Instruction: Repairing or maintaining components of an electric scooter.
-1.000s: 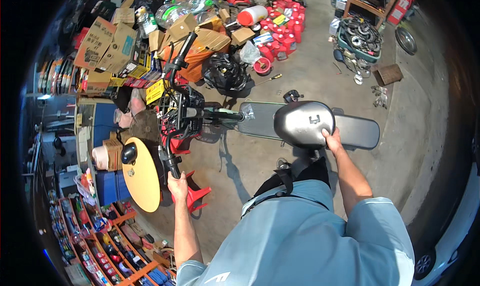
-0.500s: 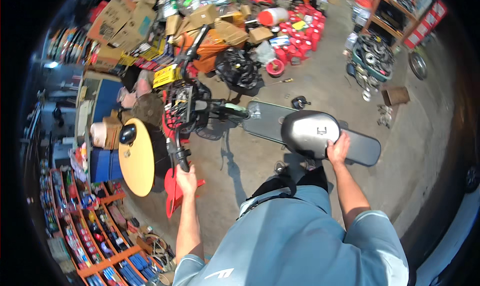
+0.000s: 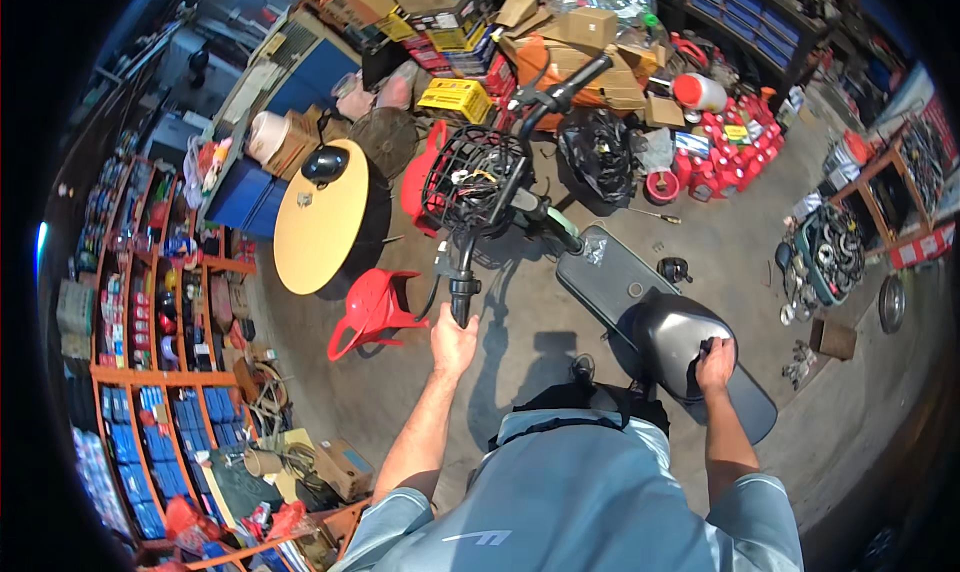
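My left hand [image 3: 455, 345] is wrapped round the near handlebar grip [image 3: 463, 297] of an electric scooter. A black wire basket [image 3: 470, 177] with cables in it sits at the scooter's front. From there a flat grey footboard [image 3: 610, 272] runs toward the right to a rounded, shiny grey-and-black shell [image 3: 670, 332]. My right hand [image 3: 715, 365] is on top of this shell, its fingers curled at a small black part that I cannot make out. Behind the shell extends a dark flat rear pad [image 3: 750, 407].
A red plastic chair [image 3: 375, 307] and an oval yellow table [image 3: 320, 227] stand left of the scooter. Orange shelves [image 3: 170, 377] line the left. Boxes, a black plastic bag [image 3: 595, 157] and red bottles [image 3: 735, 152] are piled beyond. A teal crate of metal parts [image 3: 830, 257] stands right.
The view has turned left, so the scooter and surroundings appear farther right and rotated. My right hand has shifted on the shell, its fingers now curled. My left hand keeps the grip.
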A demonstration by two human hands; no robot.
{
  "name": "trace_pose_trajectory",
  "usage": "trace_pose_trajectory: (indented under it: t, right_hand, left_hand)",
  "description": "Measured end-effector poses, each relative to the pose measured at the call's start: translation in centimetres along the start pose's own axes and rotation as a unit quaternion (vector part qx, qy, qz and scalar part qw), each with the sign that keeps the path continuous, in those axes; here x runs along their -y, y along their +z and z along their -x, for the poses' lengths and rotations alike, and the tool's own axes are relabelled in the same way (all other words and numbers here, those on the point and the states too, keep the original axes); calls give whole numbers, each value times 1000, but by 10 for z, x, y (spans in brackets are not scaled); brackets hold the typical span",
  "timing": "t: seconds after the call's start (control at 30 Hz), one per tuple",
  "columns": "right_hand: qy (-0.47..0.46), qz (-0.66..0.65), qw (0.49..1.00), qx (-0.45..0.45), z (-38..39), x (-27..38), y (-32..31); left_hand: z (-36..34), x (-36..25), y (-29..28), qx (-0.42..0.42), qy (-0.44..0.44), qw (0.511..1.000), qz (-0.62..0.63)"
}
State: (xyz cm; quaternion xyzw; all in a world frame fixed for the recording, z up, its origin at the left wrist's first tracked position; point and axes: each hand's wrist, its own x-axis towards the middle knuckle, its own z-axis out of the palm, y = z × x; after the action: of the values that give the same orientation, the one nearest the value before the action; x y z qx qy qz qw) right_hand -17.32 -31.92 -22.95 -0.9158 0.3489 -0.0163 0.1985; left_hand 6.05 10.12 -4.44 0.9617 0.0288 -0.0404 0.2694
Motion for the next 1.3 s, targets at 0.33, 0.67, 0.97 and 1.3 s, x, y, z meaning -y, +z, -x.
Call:
trace_pose_trajectory:
  t: [0.33,0.67,0.97,1.3]
  right_hand:
    - [25,-320,943,87,-16,47,79]
    - [344,-285,861,241,-44,141,258]
    - [395,-213,892,57,-127,125,327]
    - [246,-211,912,252,-34,169,261]
  left_hand:
    - [-4,-11,-5,21,-39,999,14]
    - [-4,-22,3,18,-39,999,23]
    - [5,3,16,18,-78,995,54]
    - [7,5,8,8,-93,994,62]
